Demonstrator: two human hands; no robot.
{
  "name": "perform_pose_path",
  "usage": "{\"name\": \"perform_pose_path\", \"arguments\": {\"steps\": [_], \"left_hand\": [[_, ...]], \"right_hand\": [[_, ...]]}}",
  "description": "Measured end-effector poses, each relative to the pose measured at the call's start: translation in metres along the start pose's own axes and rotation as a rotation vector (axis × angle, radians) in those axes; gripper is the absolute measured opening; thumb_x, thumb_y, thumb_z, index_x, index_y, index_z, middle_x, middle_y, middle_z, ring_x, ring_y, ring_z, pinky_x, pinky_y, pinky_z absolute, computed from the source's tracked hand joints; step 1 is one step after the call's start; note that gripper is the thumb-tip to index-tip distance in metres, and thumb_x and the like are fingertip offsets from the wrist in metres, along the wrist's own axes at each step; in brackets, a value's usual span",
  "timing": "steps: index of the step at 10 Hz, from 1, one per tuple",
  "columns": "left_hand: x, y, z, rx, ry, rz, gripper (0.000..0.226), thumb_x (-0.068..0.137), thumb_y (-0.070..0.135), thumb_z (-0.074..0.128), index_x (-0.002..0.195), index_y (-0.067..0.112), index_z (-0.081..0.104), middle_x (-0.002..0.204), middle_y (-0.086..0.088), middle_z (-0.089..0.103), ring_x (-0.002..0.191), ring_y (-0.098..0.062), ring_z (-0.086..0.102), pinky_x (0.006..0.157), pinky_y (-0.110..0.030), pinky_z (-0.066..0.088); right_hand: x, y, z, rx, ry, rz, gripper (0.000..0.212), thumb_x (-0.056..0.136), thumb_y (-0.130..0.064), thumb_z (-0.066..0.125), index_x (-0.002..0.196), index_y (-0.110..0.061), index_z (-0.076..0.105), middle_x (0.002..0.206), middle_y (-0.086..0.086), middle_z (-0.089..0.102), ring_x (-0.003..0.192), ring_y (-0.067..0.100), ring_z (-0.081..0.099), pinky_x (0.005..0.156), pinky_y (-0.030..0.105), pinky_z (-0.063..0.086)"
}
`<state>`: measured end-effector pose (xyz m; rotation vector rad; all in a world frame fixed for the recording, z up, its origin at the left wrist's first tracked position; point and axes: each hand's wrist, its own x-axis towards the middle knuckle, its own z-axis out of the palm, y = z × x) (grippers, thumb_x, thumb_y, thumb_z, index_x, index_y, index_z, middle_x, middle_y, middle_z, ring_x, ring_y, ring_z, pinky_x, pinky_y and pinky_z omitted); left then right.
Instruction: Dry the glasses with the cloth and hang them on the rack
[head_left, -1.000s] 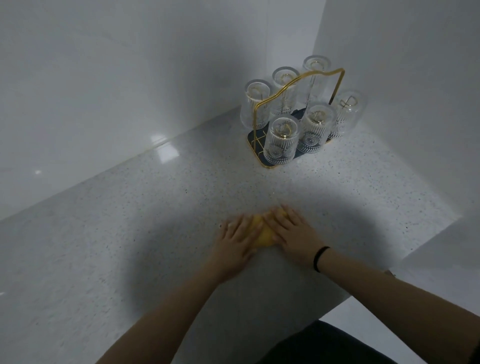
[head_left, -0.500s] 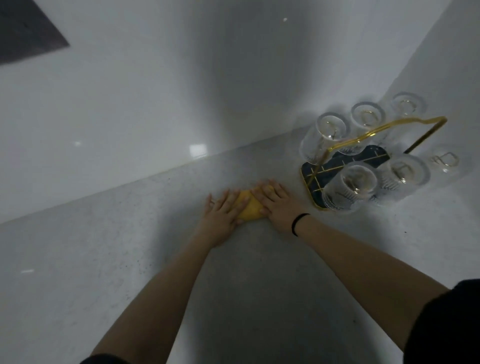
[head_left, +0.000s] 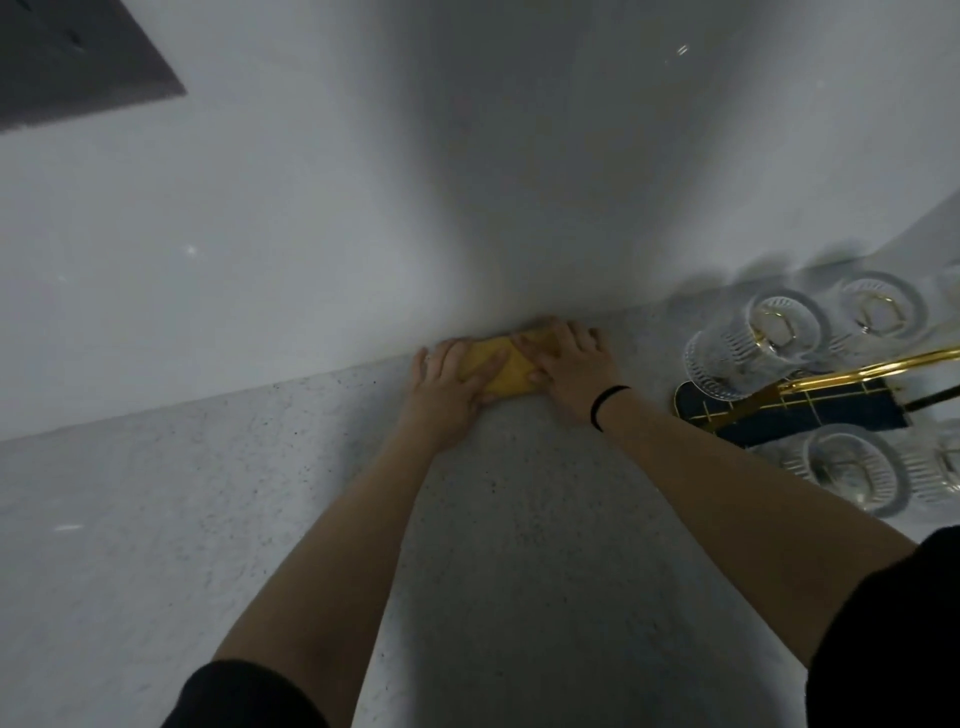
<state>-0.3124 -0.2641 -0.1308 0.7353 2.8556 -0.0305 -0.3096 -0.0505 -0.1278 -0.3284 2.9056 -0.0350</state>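
Pressing the folded yellow cloth (head_left: 503, 370) flat against the table (head_left: 156, 499), right at the foot of the wall, I have both hands together on it: left hand (head_left: 447, 387) and right hand (head_left: 571, 366), fingers straight, gripping nothing. The glasses (head_left: 753, 338) hang inverted on the gold rack (head_left: 810, 395), just beside my right hand. Judged step: stowing the cloth, hanging complete. Next move: lift both hands clear.

Speckled counter against a white wall
A pale grey countertop (head_left: 156, 519) meets the glossy wall (head_left: 311, 234); a dark panel (head_left: 67, 62) sits upper left
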Motion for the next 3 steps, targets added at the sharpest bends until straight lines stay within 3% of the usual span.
{"name": "perform_pose_path", "arguments": {"steps": [2,3], "left_hand": [[-0.001,0.005,-0.013,0.005,-0.058,-0.035,0.059,0.098,0.053,0.032,0.153,0.037,0.014,0.158,-0.012,0.015,0.145,-0.029,0.012,0.117,-0.052,0.006],[-0.012,0.007,-0.032,-0.004,-0.010,-0.062,0.064,0.099,0.051,0.034,0.154,0.029,0.013,0.159,-0.012,0.013,0.145,-0.028,0.013,0.117,-0.051,0.002]], "right_hand": [[-0.004,-0.001,-0.010,0.000,-0.067,-0.001,0.055,0.095,-0.049,0.025,0.144,-0.040,0.004,0.153,0.008,0.007,0.137,0.033,0.012,0.110,0.049,0.010],[-0.018,-0.003,-0.025,0.124,-0.017,0.013,0.054,0.094,-0.045,0.034,0.144,-0.028,0.021,0.155,0.008,0.007,0.140,0.032,0.007,0.112,0.048,0.007]]}}
